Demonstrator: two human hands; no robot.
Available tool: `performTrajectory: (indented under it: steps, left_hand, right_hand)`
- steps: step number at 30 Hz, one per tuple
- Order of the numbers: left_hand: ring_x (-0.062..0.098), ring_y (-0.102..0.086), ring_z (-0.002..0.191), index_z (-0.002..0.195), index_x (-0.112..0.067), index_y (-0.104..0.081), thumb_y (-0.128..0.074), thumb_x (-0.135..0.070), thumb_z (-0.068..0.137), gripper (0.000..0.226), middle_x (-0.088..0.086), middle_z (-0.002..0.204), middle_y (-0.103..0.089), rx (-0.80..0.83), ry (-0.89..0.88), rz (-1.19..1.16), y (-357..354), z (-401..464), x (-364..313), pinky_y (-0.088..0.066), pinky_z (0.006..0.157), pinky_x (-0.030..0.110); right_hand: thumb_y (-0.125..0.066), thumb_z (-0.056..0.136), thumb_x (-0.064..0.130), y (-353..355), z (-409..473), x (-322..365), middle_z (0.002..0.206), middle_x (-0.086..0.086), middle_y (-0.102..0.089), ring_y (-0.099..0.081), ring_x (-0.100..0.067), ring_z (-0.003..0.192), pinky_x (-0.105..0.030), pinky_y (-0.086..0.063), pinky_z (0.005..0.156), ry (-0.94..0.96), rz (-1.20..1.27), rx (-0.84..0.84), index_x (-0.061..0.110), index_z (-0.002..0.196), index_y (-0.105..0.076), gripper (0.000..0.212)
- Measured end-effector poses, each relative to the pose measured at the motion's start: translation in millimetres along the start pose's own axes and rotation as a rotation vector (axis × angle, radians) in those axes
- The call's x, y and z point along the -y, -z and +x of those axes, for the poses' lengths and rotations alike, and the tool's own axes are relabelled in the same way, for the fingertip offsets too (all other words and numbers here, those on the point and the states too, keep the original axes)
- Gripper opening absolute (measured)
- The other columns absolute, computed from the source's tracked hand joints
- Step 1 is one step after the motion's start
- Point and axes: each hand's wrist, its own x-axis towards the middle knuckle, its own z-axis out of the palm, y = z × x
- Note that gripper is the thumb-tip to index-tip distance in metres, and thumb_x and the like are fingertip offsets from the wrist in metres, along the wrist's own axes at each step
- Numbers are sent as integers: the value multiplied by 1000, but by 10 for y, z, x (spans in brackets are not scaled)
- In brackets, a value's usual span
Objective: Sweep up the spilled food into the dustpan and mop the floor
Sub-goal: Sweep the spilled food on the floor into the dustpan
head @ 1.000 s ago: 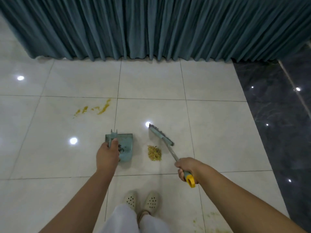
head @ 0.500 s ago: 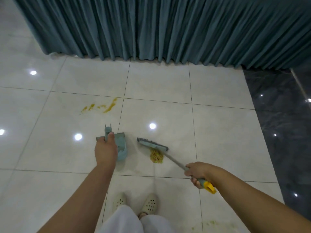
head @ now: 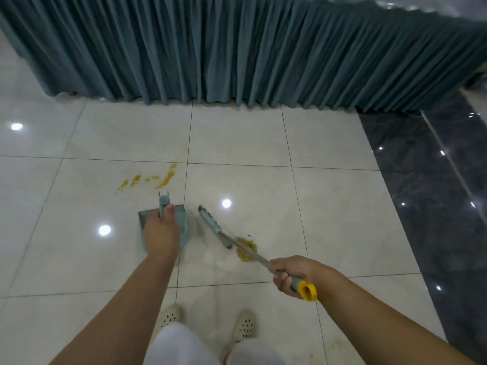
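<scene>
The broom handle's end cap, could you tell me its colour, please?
Yellow end cap, seen in the head view.

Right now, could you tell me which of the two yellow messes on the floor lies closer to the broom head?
The crumbly heap under the broom shaft, right beside the head. The smear lies apart, beyond the dustpan.

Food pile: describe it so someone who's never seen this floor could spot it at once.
Start at the teal curtain and come down the white tiled floor to the broom held in the right hand. The food pile lies under the broom's shaft, right of the dustpan. It is a grainy heap, unlike the flat yellow smears farther back.
</scene>
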Motion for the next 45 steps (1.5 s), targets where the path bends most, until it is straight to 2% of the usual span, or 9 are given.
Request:
performTrajectory:
  steps: [3,7,16,22,26,30,35,41,45]
  left_hand:
    - [26,-53,72,92,-2,-55,-42,-41,97,41,12,81,-55,38,-12,1,246,262,39,-41,65,32]
    - [23,-52,67,87,-4,-53,-42,-42,97,41,4,68,-51,96,-3,7,555,662,108,-46,66,34]
    - [25,-54,69,74,-7,-49,-45,-42,96,41,8,70,-54,236,-39,45,909,1058,279,-42,64,32]
    - [30,-58,79,77,-7,-51,-46,-41,95,39,13,81,-59,290,-57,69,888,950,297,-50,75,41]
    - [33,-63,86,89,-2,-56,-46,-44,95,44,17,89,-63,342,-53,113,828,879,332,-53,82,47]
    - [27,-59,70,88,-2,-57,-43,-47,94,47,13,79,-61,395,-86,170,733,782,353,-51,61,36]
    - [11,-48,48,78,-11,-53,-46,-39,95,33,2,65,-55,444,-108,128,589,599,380,-37,40,19]
    - [18,-46,54,83,-6,-54,-46,-39,96,36,8,69,-54,526,-117,192,340,384,456,-39,52,28]
    - [15,-46,54,83,-6,-53,-46,-38,96,35,7,70,-54,566,-118,208,199,214,480,-37,50,25]
  right_hand:
    - [-49,98,18,-416,62,26,44,-5,-41,-38,-11,25,-11,-35,26,-71,254,105,5,81,-45,22]
    - [-47,98,18,-957,209,20,46,-8,-41,-39,-14,23,-12,-36,26,-42,634,210,2,87,-44,20]
    - [-39,101,17,-1283,358,-216,47,-4,-37,-38,-11,24,-13,-35,26,162,1063,193,3,90,-44,19]
    - [-38,101,17,-1079,219,-428,45,-4,-38,-37,-12,23,-13,-35,27,219,1230,186,3,89,-41,19]
    - [-39,100,19,-772,81,-439,47,-2,-38,-40,-16,26,-14,-37,27,215,1362,280,7,83,-41,20]
    - [-41,97,15,-529,78,-358,58,5,-36,-42,-24,26,-17,-38,26,199,1478,416,9,79,-42,19]
    - [-42,95,9,-510,256,-105,50,-12,-42,-44,-13,36,-13,-38,29,217,1529,445,-5,71,-48,28]
    - [-43,79,-6,-461,573,-56,48,-14,-42,-41,-8,50,-17,-36,26,175,1685,518,-11,64,-50,17]
    - [-42,74,-8,-373,648,-386,58,-1,-41,-41,-8,51,-18,-34,23,160,1811,541,-11,63,-50,15]
